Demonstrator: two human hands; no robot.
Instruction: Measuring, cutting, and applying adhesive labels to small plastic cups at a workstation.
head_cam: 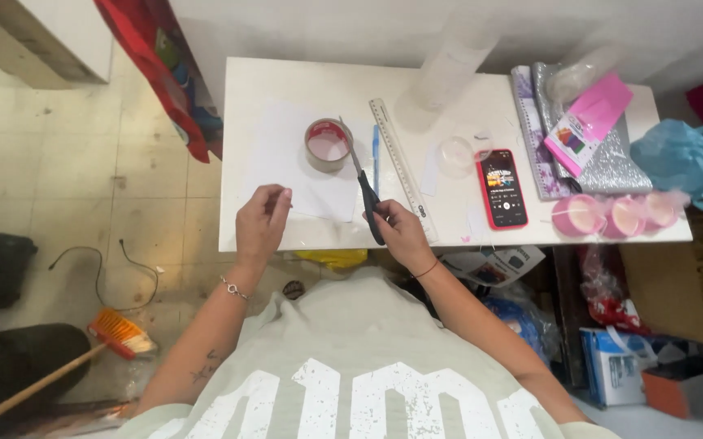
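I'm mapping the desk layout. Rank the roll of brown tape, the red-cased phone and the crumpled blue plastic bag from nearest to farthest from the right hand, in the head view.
1. Roll of brown tape: up and left of the right hand.
2. Red-cased phone: to its right, about as near; too close to call.
3. Crumpled blue plastic bag: far right table edge.

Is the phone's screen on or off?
On: the red-cased phone lies face up on the white table, its display lit with content.

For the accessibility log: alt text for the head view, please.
Seen from above, a person's right hand holds black-handled scissors over a white table, while the left hand pinches something small. A tape roll, ruler and red phone lie nearby.
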